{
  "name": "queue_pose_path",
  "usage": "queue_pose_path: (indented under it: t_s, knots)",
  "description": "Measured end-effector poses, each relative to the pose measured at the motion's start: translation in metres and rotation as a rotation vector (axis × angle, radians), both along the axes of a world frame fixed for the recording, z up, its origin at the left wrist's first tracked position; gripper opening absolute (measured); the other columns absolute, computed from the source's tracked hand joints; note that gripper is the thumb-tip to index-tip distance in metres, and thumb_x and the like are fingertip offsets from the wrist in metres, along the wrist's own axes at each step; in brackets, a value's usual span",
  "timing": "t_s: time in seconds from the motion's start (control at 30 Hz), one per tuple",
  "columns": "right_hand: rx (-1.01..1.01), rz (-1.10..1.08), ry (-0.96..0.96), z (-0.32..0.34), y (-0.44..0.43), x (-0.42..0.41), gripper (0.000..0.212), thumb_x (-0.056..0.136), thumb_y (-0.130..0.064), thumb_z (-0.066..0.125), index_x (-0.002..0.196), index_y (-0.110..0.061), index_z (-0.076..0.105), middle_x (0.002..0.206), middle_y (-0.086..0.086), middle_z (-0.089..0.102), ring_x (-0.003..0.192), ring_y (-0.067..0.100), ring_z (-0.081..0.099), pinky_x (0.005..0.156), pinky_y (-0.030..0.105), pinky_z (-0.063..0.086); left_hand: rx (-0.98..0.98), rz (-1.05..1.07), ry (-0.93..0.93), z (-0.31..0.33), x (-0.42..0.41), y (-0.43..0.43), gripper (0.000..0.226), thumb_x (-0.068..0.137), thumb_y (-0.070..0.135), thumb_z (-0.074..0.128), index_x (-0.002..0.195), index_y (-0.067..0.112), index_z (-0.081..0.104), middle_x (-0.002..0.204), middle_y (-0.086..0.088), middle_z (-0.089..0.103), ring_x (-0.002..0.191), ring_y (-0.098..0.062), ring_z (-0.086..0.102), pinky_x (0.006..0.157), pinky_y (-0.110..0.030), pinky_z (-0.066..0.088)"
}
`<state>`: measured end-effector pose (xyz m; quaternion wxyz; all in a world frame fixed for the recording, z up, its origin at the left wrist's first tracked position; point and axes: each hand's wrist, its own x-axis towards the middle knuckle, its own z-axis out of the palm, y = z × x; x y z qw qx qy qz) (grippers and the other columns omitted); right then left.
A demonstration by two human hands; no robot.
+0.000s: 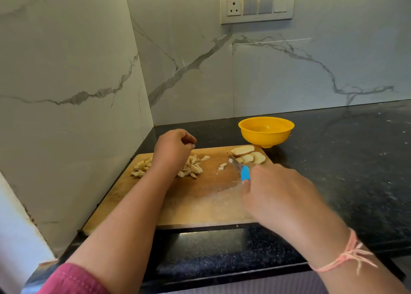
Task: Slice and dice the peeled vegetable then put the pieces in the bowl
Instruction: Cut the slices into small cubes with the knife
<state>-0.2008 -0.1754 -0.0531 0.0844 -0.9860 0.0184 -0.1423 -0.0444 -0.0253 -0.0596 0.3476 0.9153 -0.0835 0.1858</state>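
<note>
A wooden cutting board (200, 196) lies on the black counter. A heap of pale diced pieces (191, 168) sits at the board's far left, partly hidden by my left hand (172, 148). That hand hovers over the heap with its fingers curled; no piece shows in it. Several uncut slices (246, 155) lie at the board's far right corner. Two small bits (222, 166) sit mid-board. My right hand (278, 196) grips a knife with a blue handle (245, 173), blade pointing toward the slices. Behind the board stands a yellow bowl (266, 130), which looks empty.
Marble-patterned walls close in on the left and behind. A switch panel (257, 5) hangs on the back wall. The black counter (344, 160) stretches to the right of the board. Its front edge runs just below the board.
</note>
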Motion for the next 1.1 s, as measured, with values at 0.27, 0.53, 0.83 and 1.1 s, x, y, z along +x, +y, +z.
queue_pose_path:
  t_s: [0.27, 0.53, 0.83, 1.1]
  knots:
    - [0.043, 0.166, 0.049, -0.014, 0.035, -0.006, 0.027, 0.098, -0.029, 0.043, 0.120, -0.015, 0.051, 0.088, 0.001, 0.054, 0.081, 0.018, 0.056, 0.062, 0.028, 0.040, 0.018, 0.013, 0.007, -0.002, -0.001, 0.000, 0.024, 0.093, 0.017, 0.060, 0.116, 0.021, 0.063, 0.109, 0.002, 0.065, 0.092, -0.011, 0.057, 0.076, -0.024, 0.048]
    - [0.049, 0.037, 0.000, 0.000, 0.013, 0.033, 0.027, 0.097, -0.029, 0.042, 0.114, -0.016, 0.057, 0.086, 0.001, 0.051, 0.079, 0.017, 0.052, 0.055, 0.026, 0.038, 0.064, 0.029, 0.038, -0.002, 0.001, 0.002, 0.019, 0.094, 0.021, 0.058, 0.111, 0.020, 0.066, 0.096, 0.005, 0.061, 0.085, -0.011, 0.056, 0.072, -0.025, 0.048]
    - [0.061, 0.147, -0.057, -0.014, 0.017, 0.029, 0.028, 0.097, -0.035, 0.039, 0.111, -0.015, 0.054, 0.070, -0.005, 0.040, 0.074, 0.015, 0.050, 0.052, 0.024, 0.032, 0.080, 0.039, 0.098, 0.001, 0.001, 0.003, 0.030, 0.089, 0.000, 0.059, 0.108, 0.022, 0.065, 0.098, 0.002, 0.061, 0.085, -0.012, 0.056, 0.066, -0.022, 0.046]
    - [0.053, 0.062, -0.098, -0.011, -0.005, 0.013, 0.026, 0.097, -0.038, 0.038, 0.110, -0.022, 0.055, 0.068, -0.009, 0.036, 0.057, 0.007, 0.035, 0.044, 0.020, 0.022, 0.064, 0.021, 0.090, 0.004, 0.002, 0.001, 0.039, 0.091, -0.006, 0.051, 0.117, 0.020, 0.062, 0.116, 0.000, 0.061, 0.098, -0.015, 0.056, 0.079, -0.027, 0.051]
